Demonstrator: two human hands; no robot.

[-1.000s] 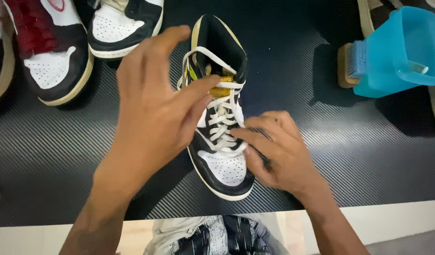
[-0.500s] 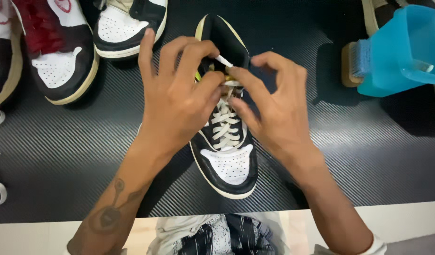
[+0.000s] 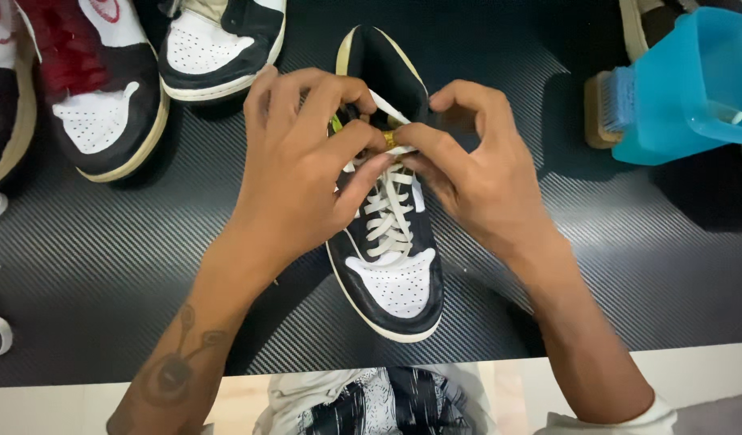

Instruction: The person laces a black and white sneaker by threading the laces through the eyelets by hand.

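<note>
A black and white high-top sneaker (image 3: 395,282) stands on the dark ribbed mat, toe toward me. Its cream laces (image 3: 387,213) run up the middle to a small yellow tag (image 3: 389,139) near the top eyelets. My left hand (image 3: 302,173) lies over the shoe's left side, its thumb and fingers pinching the lace at the tag. My right hand (image 3: 475,173) meets it from the right, fingertips pinching the same lace end at the tongue. Both hands hide the upper eyelets.
A red, black and white sneaker (image 3: 97,89) and another black and white one (image 3: 218,44) lie at the far left. A blue plastic tub (image 3: 693,80) with a wooden brush (image 3: 604,109) beside it stands at the right. The mat's (image 3: 105,266) near edge meets a pale floor strip.
My right hand moved up from the shoe's toe area to the top eyelets. Both hands now pinch the lace together near the tongue.
</note>
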